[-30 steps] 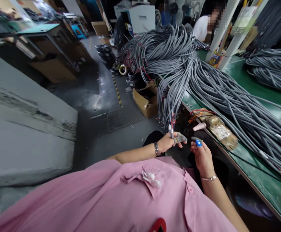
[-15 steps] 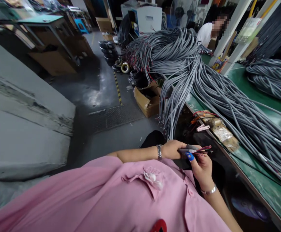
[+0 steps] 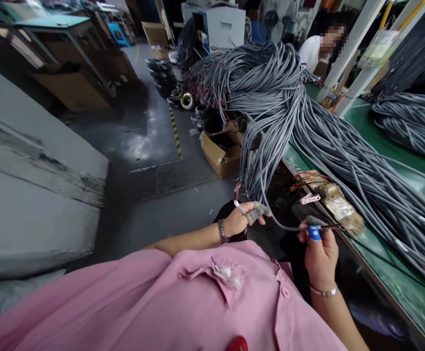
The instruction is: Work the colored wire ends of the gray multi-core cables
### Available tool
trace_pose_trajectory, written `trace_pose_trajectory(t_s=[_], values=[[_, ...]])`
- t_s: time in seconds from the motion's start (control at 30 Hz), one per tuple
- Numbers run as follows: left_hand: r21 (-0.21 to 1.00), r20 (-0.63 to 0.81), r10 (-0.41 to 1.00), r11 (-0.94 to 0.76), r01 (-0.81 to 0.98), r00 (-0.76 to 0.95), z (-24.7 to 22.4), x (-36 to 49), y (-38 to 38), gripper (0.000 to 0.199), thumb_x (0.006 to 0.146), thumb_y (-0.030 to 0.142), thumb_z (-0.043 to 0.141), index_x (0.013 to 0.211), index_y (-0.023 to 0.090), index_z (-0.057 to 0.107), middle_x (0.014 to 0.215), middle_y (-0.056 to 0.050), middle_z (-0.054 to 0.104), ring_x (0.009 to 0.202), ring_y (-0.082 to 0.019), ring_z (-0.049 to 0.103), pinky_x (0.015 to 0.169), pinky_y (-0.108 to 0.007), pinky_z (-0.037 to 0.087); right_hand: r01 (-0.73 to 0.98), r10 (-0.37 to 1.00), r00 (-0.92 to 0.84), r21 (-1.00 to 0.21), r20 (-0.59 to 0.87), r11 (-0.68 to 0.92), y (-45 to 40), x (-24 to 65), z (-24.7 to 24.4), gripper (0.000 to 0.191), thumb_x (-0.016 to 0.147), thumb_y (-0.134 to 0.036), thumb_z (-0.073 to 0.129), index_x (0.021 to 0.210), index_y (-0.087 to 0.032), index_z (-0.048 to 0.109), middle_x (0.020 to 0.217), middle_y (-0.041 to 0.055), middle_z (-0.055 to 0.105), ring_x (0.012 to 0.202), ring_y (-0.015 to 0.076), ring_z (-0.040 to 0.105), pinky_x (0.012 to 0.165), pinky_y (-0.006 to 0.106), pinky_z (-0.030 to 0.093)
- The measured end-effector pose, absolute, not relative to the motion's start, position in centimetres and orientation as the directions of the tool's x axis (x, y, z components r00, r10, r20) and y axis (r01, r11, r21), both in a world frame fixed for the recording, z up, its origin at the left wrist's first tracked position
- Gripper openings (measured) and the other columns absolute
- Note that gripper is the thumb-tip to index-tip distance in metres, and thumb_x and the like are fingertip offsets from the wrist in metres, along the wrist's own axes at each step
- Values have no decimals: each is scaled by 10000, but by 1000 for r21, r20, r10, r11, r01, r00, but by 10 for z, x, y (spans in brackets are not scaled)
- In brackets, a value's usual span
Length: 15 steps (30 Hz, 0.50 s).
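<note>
Head view: newly apart, left hand (image 3: 243, 219) curls fingers round a white-tipped cable end (image 3: 236, 204); at its three o'clock, right hand (image 3: 319, 243) pinches a grey cable (image 3: 287, 228), apparently singled out.

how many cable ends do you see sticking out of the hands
2: one cable end pokes up from the left hand, the other cable end points right in the picture from the right hand. More may be hidden inside the grips.

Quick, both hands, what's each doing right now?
Left hand: closed, holding a white-tipped cable end.
Right hand: closed, holding a gray cable.
</note>
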<state>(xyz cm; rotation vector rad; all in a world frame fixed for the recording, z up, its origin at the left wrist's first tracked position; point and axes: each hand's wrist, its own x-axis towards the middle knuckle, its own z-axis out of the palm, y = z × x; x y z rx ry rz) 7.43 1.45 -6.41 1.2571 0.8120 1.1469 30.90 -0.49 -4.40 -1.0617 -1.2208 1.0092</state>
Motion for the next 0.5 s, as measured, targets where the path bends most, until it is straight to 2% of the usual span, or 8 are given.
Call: trace_pose_trajectory(t_s=[0.1, 0.2, 0.23, 0.3, 0.4, 0.47, 0.5], values=[[960, 35, 986, 11, -279, 160, -78, 61, 16, 380, 861, 430, 574, 1063, 111, 619, 965, -129, 676, 568, -83, 564, 511, -198, 378, -11, 968, 126, -975, 218, 221, 1, 316, -44, 242, 875, -344, 574, 1059, -190, 601, 882, 47, 641, 590, 104, 527, 565, 261, 442], [967, 54, 985, -11, -253, 163, -85, 53, 15, 393, 867, 431, 560, 1083, 107, 609, 942, -127, 676, 576, -90, 566, 557, -219, 424, -13, 968, 130, -976, 214, 217, 5, 316, -43, 235, 884, -353, 557, 1048, -189, 597, 877, 48, 637, 589, 103, 521, 561, 261, 435], [977, 87, 979, -48, -206, 186, -84, 52, 15, 392, 889, 432, 521, 1088, 107, 611, 958, -134, 675, 630, -110, 593, 607, -240, 454, -14, 969, 124, -976, 214, 217, 7, 315, -43, 231, 887, -353, 553, 1043, -189, 596, 876, 48, 635, 587, 102, 515, 561, 262, 434], [979, 205, 946, -197, -60, 251, -77, 54, 14, 390, 919, 419, 458, 1115, 121, 616, 1059, -152, 657, 860, -178, 634, 791, -317, 484, -16, 972, 94, -975, 218, 220, 8, 311, -39, 225, 889, -353, 548, 1037, -191, 597, 866, 48, 631, 577, 101, 500, 557, 262, 435], [861, 389, 813, -488, 143, 432, -64, 67, 16, 465, 881, 413, 519, 1270, 160, 541, 1331, -163, 525, 1245, -259, 468, 1045, -425, 350, -7, 974, 4, -974, 226, 226, 8, 300, -29, 213, 890, -353, 547, 1023, -196, 602, 868, 54, 636, 565, 105, 493, 530, 259, 433], [787, 410, 741, -582, 205, 533, -57, 81, 21, 578, 820, 409, 599, 1331, 164, 484, 1403, -163, 459, 1306, -273, 401, 1079, -431, 312, 6, 969, -80, -972, 233, 234, 6, 292, -21, 197, 897, -349, 535, 1006, -202, 607, 858, 54, 644, 561, 112, 506, 509, 257, 436], [787, 389, 735, -579, 214, 556, -56, 88, 24, 577, 786, 393, 638, 1301, 165, 515, 1368, -158, 496, 1279, -271, 432, 1067, -411, 331, 28, 961, -136, -969, 239, 245, 5, 288, -17, 191, 901, -346, 528, 996, -204, 614, 841, 51, 647, 563, 117, 515, 511, 260, 445]])
